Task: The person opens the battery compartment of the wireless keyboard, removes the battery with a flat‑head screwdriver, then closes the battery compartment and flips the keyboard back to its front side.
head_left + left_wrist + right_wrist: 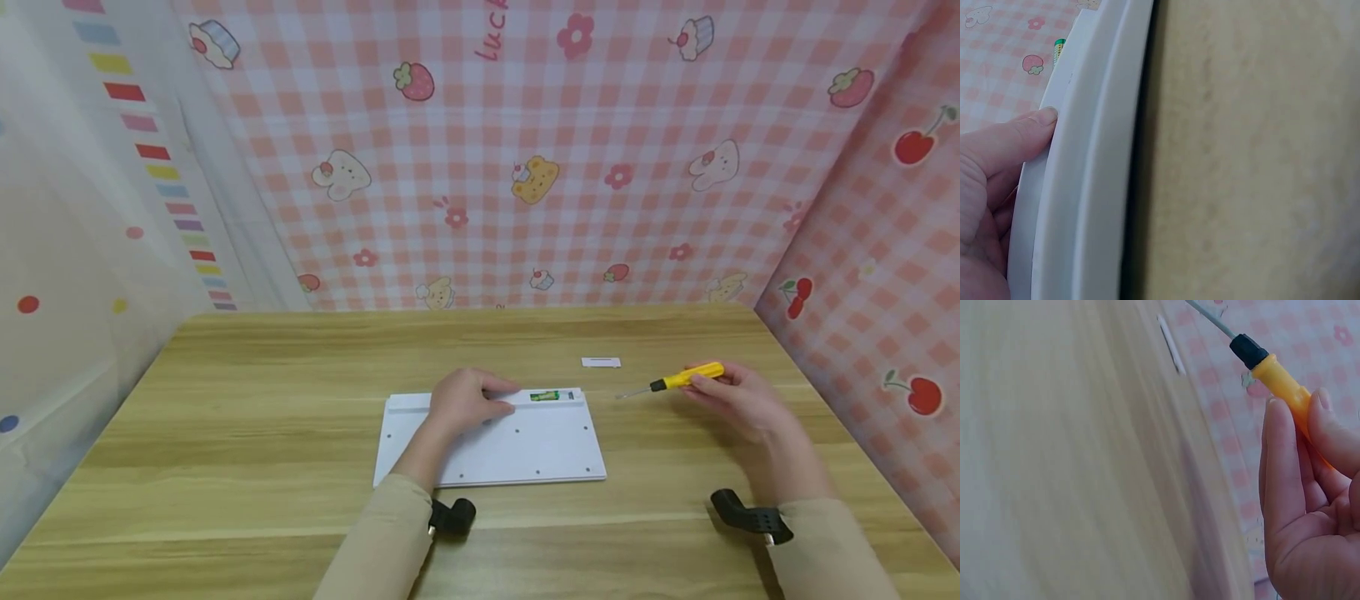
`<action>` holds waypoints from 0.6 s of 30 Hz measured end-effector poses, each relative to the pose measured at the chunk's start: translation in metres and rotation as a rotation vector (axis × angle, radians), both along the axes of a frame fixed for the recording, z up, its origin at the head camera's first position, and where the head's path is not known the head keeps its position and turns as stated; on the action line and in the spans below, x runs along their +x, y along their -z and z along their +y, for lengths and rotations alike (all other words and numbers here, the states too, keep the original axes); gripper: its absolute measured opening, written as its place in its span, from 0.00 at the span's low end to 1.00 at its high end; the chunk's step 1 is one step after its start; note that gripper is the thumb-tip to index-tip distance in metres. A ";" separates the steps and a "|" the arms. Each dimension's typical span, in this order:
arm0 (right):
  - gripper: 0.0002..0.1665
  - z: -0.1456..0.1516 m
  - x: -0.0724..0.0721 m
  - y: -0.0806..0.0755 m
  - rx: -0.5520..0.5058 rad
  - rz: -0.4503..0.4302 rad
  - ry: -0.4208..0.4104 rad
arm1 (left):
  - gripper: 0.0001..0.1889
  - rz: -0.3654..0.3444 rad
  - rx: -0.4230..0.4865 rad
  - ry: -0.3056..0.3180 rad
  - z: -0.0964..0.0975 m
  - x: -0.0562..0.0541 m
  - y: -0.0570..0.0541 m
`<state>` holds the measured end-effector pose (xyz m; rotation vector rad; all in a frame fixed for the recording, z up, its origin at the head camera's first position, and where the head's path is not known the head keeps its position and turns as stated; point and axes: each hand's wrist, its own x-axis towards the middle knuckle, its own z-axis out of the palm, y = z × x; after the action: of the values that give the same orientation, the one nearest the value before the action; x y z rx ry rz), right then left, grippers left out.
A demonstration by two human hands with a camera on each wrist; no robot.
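Observation:
A white keyboard lies underside up on the table, small screw heads dotted across its back. In the raised strip along its far edge, an uncovered slot holds a green battery. My left hand grips that strip left of the slot; the left wrist view shows the thumb against it and the other fingers partly hidden behind. To the right of the keyboard, my right hand holds a screwdriver by its yellow handle, between thumb and fingers. Its metal shaft points left, toward the keyboard.
A small white battery cover lies on the wooden table beyond the keyboard's right end. Behind the table hangs a pink checked cloth, with more cloth at both sides.

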<state>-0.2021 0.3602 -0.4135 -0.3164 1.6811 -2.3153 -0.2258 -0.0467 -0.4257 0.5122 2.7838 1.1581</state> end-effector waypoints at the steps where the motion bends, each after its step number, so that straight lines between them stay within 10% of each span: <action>1: 0.16 0.003 0.000 0.001 0.008 0.003 -0.008 | 0.14 0.001 0.001 0.000 0.000 0.000 0.000; 8: 0.16 0.023 0.001 0.005 0.211 0.010 -0.028 | 0.14 0.016 0.002 0.008 -0.001 -0.001 0.002; 18: 0.19 0.031 -0.002 0.007 0.926 0.151 0.120 | 0.14 0.018 0.007 0.012 -0.001 -0.001 0.002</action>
<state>-0.2044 0.3910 -0.4202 -0.1893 2.6569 -1.3526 -0.2267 -0.0474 -0.4272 0.5418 2.7891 1.1668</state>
